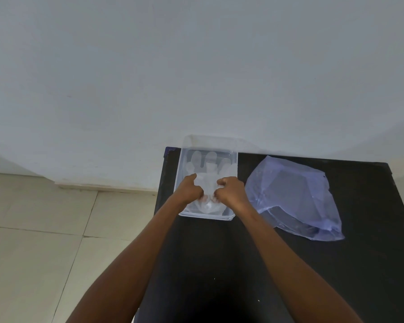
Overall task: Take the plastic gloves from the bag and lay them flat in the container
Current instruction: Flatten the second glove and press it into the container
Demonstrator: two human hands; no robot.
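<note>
A clear plastic container (231,157) stands at the far left corner of the black table (219,252). Inside it lies a translucent plastic glove (210,166), its fingers spread flat toward the far wall. My left hand (190,191) and my right hand (230,191) are both inside the container, fingers curled and pinching the glove's cuff end at the near side. A crumpled bluish transparent bag (294,197) lies on the table to the right of the container, apart from my hands. Whether gloves remain in the bag I cannot tell.
The table's left edge runs just beside the container, with a tiled floor (44,241) below. A pale wall (196,66) rises right behind the table. The near part of the table is bare black surface.
</note>
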